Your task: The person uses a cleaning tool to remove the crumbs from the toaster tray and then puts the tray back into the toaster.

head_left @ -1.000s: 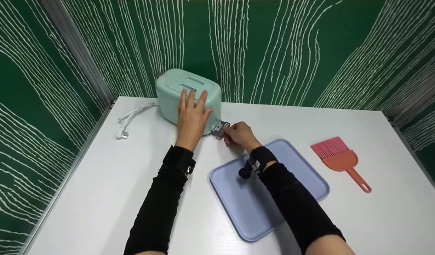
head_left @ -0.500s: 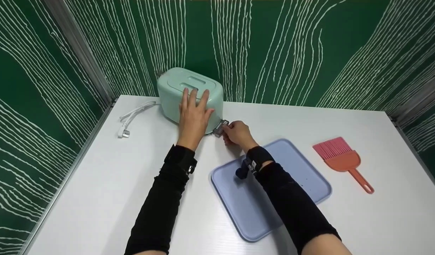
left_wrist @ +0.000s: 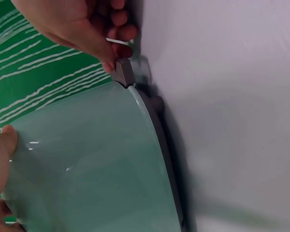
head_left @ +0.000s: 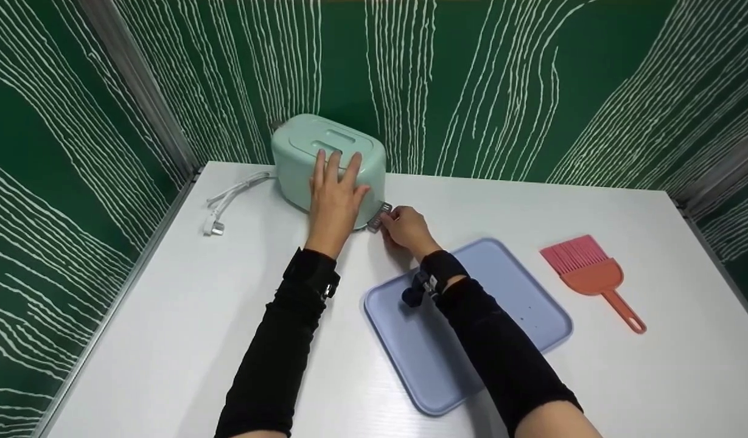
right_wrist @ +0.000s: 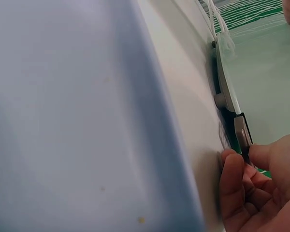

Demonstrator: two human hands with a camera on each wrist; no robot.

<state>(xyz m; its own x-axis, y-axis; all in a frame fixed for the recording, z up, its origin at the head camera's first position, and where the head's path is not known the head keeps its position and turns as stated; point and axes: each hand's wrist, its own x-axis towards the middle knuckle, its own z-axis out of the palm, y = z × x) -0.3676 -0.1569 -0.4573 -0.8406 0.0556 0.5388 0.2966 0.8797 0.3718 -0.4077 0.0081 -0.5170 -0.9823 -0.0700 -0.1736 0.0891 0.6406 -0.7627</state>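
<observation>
A mint-green toaster (head_left: 291, 161) stands at the back left against the wall, its slots covered by a lid. My left hand (head_left: 334, 204) rests on its near side, fingers spread up onto the top edge. At the toaster's lower right end, my right hand (head_left: 410, 228) pinches the grey slotted end of the crumb tray (head_left: 380, 218) between thumb and fingers. In the left wrist view, the crumb tray's grip (left_wrist: 124, 72) sits close against the toaster's bottom edge. From the right wrist, the thumb presses the tray's outer end (right_wrist: 240, 130).
A blue tray (head_left: 404, 359) lies under my right forearm, with a few dark crumbs on it. To its right is a red-orange brush (head_left: 593, 277) with pink bristles. The white power cord and plug (head_left: 214, 226) lie left of the toaster. Green walls enclose the white table (head_left: 167, 340).
The crumb tray has slid further into the toaster, so less of it sticks out. My right hand has moved slightly left with it. The left hand stays on the toaster.
</observation>
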